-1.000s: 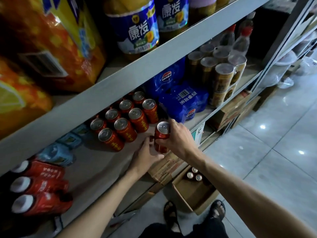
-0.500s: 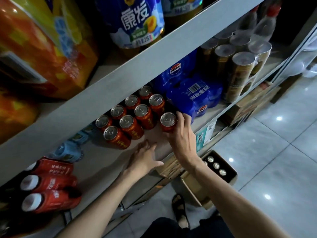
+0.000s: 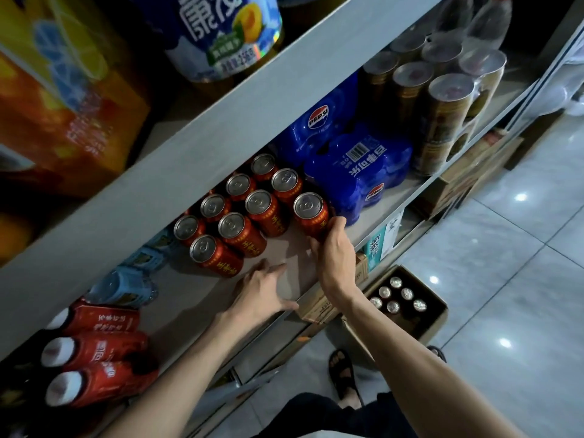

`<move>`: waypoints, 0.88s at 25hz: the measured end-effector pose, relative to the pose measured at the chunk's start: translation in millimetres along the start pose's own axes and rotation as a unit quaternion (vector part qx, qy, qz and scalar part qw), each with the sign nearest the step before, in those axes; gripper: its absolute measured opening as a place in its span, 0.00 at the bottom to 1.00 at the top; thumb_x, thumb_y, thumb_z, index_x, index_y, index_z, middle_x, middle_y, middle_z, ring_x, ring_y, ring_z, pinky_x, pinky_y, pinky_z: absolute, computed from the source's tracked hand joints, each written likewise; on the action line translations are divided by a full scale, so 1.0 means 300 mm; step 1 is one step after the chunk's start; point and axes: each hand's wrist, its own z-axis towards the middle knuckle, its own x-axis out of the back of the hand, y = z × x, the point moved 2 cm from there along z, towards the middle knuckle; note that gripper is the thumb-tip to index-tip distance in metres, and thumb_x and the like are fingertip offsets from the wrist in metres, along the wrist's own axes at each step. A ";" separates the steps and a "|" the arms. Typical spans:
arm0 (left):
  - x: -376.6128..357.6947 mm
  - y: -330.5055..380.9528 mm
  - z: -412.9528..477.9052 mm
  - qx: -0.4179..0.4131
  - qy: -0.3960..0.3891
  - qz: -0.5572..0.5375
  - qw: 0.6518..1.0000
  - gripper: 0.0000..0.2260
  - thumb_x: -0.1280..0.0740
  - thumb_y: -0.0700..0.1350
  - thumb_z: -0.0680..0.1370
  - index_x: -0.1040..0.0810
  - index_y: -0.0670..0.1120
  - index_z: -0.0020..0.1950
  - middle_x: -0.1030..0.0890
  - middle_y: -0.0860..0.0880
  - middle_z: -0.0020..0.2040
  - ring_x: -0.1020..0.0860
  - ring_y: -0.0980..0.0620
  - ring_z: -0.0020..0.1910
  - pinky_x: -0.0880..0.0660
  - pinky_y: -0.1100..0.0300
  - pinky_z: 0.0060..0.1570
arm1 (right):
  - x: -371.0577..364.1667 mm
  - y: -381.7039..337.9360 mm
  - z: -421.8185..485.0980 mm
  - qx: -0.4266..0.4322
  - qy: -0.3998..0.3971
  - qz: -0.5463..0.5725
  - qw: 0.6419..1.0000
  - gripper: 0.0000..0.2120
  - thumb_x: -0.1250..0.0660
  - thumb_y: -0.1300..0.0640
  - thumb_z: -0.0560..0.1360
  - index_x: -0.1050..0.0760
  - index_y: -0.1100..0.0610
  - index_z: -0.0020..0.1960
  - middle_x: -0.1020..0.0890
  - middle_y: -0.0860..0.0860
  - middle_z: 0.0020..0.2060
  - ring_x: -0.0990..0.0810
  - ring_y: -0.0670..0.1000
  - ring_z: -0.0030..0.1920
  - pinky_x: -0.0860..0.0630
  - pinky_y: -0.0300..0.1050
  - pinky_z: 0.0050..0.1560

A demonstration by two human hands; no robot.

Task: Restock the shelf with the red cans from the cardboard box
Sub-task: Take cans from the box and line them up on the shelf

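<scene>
A pale tiled floor runs beside a grey metal shelving unit, and its middle shelf is the one being filled. The biggest things are orange cartons on the board above. On the middle shelf, blue Pepsi packs sit to the right of the work, and red bottles lie on their sides at the far left. On the floor below the shelf's front edge stands the open cardboard box, with several can tops showing inside, so stock remains to be moved. On the shelf the red cans stand upright in two slanting rows of four. The left hand lies on the bare board in front of them, palm down, its grip apart and holding nothing. The right hand has its grip clamped round the lower half of the held can. That can is upright at the right end of what looks like a third row, just beside the nearest Pepsi pack and close to the front row. Its base is hidden by the fingers, so whether it already bears on the board cannot be told. The step in hand appears to be setting this can down. The next move calls for seating it flat and releasing it without nudging its neighbours. After that comes a reach down to the box for another, which would likely go on the bare board to its left.
</scene>
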 end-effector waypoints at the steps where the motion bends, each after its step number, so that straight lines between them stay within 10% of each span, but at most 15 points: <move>1: 0.000 0.003 0.004 -0.002 -0.002 0.002 1.000 0.43 0.26 0.63 0.67 0.36 0.49 0.76 0.27 0.42 0.71 0.30 0.42 0.70 0.30 0.50 0.67 | -0.010 -0.006 0.008 -0.001 0.003 0.000 1.000 0.20 0.34 0.60 0.76 0.46 0.49 0.52 0.22 0.52 0.46 0.25 0.47 0.39 0.31 0.42 0.37; 22: -0.010 0.002 0.022 0.013 -0.018 0.023 1.000 0.43 0.26 0.63 0.67 0.38 0.52 0.77 0.27 0.41 0.68 0.28 0.40 0.67 0.28 0.46 0.64 | -0.033 0.007 0.030 0.001 -0.013 0.041 0.999 0.16 0.36 0.58 0.78 0.43 0.52 0.58 0.24 0.48 0.52 0.26 0.44 0.45 0.31 0.35 0.40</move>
